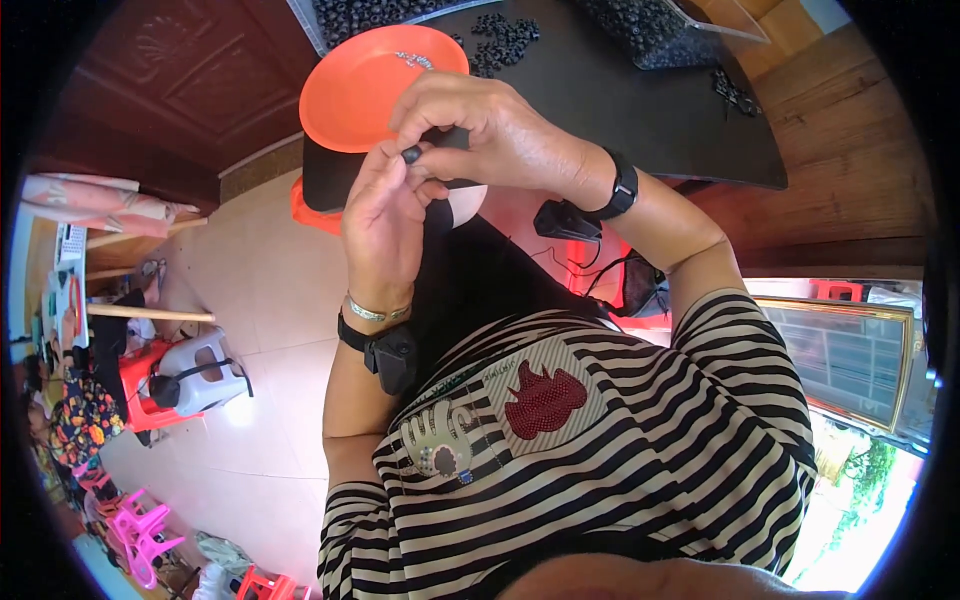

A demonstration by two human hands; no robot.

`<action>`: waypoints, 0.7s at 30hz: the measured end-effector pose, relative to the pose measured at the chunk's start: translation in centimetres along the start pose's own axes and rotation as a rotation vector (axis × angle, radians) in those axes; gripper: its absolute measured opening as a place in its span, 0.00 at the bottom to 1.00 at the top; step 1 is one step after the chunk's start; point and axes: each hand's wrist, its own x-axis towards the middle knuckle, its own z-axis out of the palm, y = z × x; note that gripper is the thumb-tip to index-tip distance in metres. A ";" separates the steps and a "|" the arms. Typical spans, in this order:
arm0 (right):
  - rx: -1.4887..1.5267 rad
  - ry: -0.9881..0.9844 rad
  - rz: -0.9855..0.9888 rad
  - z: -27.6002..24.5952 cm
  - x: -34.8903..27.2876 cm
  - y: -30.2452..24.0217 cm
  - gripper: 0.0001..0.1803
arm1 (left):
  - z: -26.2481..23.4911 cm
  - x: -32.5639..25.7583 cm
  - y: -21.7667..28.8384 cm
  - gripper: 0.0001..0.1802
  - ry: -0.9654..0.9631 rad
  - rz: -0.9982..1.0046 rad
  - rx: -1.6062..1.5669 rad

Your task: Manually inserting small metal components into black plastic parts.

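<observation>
In front of my body, over the near edge of the black table [590, 110], my two hands meet at a small black rounded part [411, 154]. My left hand [385, 215] pinches it between thumb and fingertips. My right hand [470, 120] closes on the same part from the other side, thumb below and curled fingers above. Just beyond the hands lies an orange-red plate [345, 90] with a few small silvery pieces [413, 61] near its far right side. A loose pile of small black parts [505, 42] sits right of the plate.
Clear containers of black parts stand at the far left [375, 12] and far right [650, 30]. Thin black pieces [737, 95] lie near the table's right edge. Left on the floor are a grey stool [200, 375] and pink chairs [140, 535]; another person [85, 410] sits there.
</observation>
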 end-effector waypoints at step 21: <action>-0.189 -0.066 0.033 0.6 0.0 -0.8 0.10 | -1.3 -0.4 -0.4 0.17 0.012 0.029 0.037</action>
